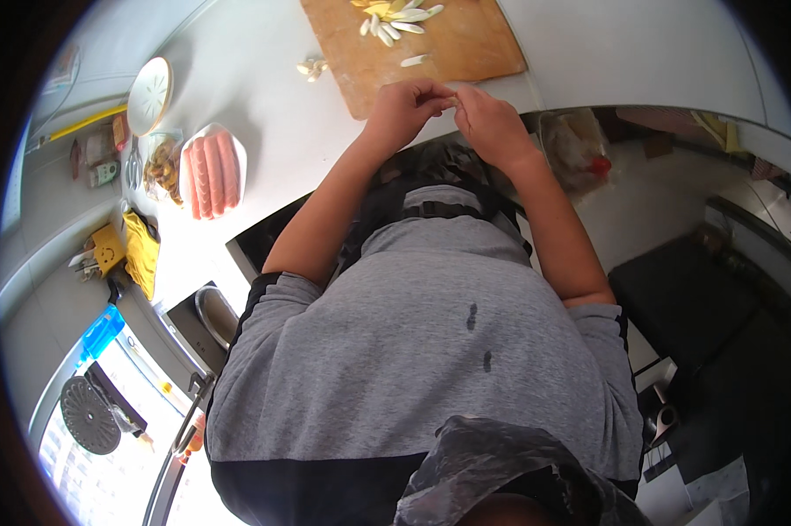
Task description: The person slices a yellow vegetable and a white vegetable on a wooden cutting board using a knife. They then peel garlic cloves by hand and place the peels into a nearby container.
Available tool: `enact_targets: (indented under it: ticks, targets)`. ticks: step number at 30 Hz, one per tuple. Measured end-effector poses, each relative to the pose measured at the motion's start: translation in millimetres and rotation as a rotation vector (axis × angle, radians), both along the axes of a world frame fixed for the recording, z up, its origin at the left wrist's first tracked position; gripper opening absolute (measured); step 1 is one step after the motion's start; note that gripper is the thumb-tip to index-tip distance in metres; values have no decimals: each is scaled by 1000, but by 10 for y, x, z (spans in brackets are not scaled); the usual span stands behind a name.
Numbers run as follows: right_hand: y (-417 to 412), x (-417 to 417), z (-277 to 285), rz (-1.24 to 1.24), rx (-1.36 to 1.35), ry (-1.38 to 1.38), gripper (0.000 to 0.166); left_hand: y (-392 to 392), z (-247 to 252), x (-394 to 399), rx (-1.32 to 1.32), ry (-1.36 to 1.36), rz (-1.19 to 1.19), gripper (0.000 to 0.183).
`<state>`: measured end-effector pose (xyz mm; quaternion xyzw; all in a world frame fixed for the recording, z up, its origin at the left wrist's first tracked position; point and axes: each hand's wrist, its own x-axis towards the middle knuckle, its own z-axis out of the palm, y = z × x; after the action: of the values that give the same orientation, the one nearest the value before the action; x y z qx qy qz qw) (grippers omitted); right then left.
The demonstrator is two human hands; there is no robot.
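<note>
My left hand [401, 113] and my right hand [494, 126] meet at the near edge of a wooden cutting board [474, 46]. Between their fingertips they pinch a small pale piece [453, 102]; mostly covered by fingers, it is too small to name surely. Farther up the board lies a pile of white scallion pieces [405, 26] with yellow slices [382, 9], which look like ginger. One white piece [414, 60] rests apart from the pile, nearer my hands. Just off the board's left edge sit several garlic cloves [313, 68] on the white countertop [284, 112].
To the left, a white tray [240, 148] holds several pink sausages [212, 174]. Beside it are a bag of dark food [163, 164], scissors [133, 169] and a round white dish [150, 96]. A yellow cloth [141, 253] lies near the sink [216, 315]. A plastic bag [574, 154] sits below the counter, right.
</note>
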<state>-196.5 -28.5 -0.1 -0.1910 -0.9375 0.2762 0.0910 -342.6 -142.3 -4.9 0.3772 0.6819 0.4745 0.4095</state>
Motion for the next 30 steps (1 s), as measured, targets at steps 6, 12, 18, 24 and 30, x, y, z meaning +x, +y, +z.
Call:
enact_targets:
  ticks: [6, 12, 18, 24, 30]
  targets:
    - [239, 237, -142, -32, -125, 61, 21, 242, -128, 306, 82, 100, 34, 17]
    - [291, 283, -275, -107, -205, 139, 23, 319, -18, 407, -5, 84, 15, 18]
    - [358, 277, -178, -77, -551, 250, 30, 337, -112, 300, 73, -144, 66, 20]
    - [349, 338, -131, -165, -767, 226, 34, 349, -55, 316, 138, -259, 34, 19]
    - [363, 511, -180, -277, -1089, 204, 25, 429, -105, 404, 100, -226, 18, 19]
